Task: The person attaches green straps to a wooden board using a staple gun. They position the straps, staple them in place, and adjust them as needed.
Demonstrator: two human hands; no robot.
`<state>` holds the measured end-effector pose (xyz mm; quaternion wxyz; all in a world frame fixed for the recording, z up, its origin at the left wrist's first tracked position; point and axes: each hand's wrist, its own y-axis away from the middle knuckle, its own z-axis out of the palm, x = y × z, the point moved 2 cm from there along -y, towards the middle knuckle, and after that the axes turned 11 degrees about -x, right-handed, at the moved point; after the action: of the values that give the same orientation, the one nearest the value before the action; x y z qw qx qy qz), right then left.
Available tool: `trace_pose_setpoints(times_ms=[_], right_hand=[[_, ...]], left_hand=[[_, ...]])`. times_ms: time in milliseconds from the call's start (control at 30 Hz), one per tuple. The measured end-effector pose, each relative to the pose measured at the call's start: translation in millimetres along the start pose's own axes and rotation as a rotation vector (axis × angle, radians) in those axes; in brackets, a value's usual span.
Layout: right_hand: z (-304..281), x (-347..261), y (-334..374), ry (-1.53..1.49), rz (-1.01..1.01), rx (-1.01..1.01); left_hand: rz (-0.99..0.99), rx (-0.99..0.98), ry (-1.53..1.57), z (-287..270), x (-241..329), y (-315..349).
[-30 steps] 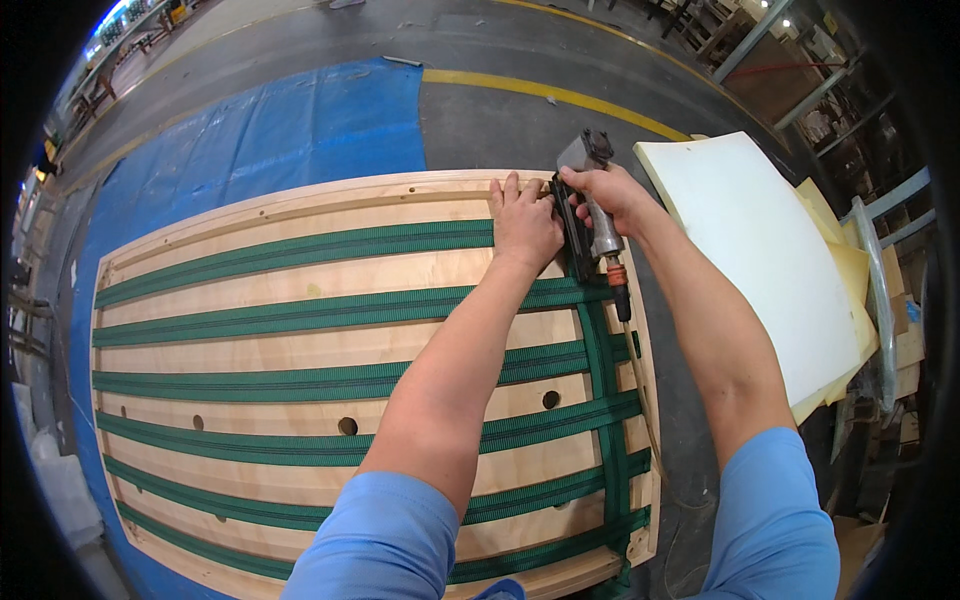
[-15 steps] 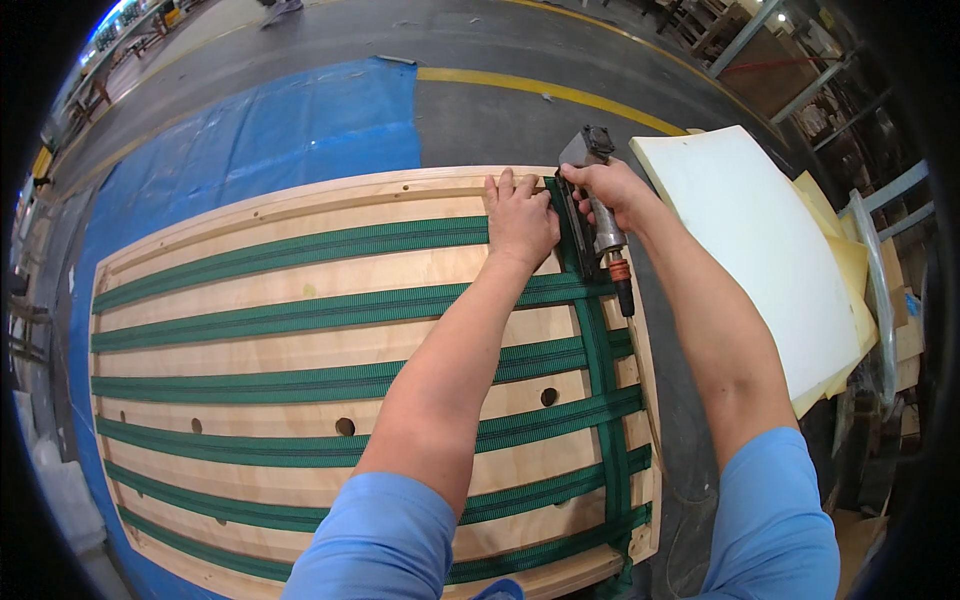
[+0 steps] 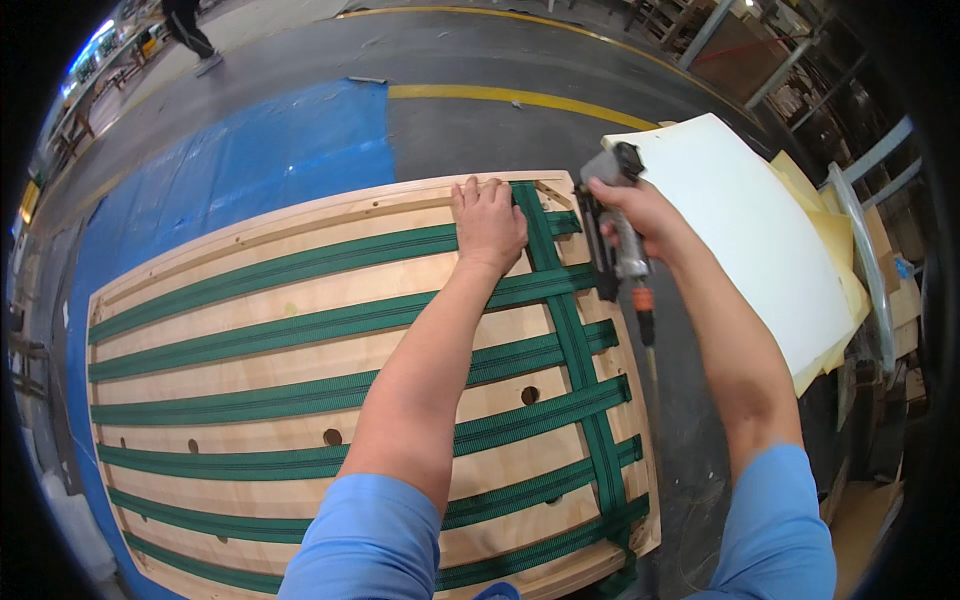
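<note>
1. Wooden frame (image 3: 300, 220) lies flat in front of the person, partly over a blue sheet (image 3: 250, 160) on the floor. Six green lengthwise straps (image 3: 270, 338) span it from left to right.
2. One green cross strap (image 3: 573, 345) runs over the right-hand part of the frame, from the far rail to the near side, crossing the six near their right ends. Its near end hangs down at the near right corner.
3. Left hand (image 3: 489, 225): palm down, fingers extended and close together, fingertips at the far rail, thumb just beside the cross strap. Not clasped round anything.
4. Right hand (image 3: 645, 218): wrapped round the handle of a grey and black air tool (image 3: 633, 260), held at the frame's far right corner. Whether the tool's nose touches wood, cannot tell (the tool is slightly blurred).
5. Orange fitting (image 3: 641, 298) sits at the lower end of the handle; a thin hose (image 3: 653, 370) leads off below it.
6. Right of the frame: white foam sheet (image 3: 730, 230), with yellowish sheets (image 3: 835, 235) under its right edge.
7. Beyond: yellow floor line (image 3: 500, 95); at upper left, a person's legs (image 3: 188, 30) in dark trousers.
</note>
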<state>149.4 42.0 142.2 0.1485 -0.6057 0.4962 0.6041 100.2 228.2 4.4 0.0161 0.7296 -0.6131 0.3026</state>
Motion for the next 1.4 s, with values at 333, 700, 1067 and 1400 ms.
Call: trace_pose_setpoints(times_ms=[333, 700, 1067, 1400], right_hand=[[-95, 118, 295, -0.091, -0.251, 0.419], [-89, 318, 488, -0.908, -0.832, 0.36], [-74, 397, 510, -1.381, -1.073, 0.091], [-94, 394, 520, -1.421, -0.962, 0.249]], left_hand=[[0.086, -0.216, -0.153, 13, 16, -8], [0.369, -0.778, 0.823, -55, 234, 215], [-0.173, -1.651, 1.425, -46, 435, 428], [-0.122, -1.598, 1.414, -73, 433, 449]])
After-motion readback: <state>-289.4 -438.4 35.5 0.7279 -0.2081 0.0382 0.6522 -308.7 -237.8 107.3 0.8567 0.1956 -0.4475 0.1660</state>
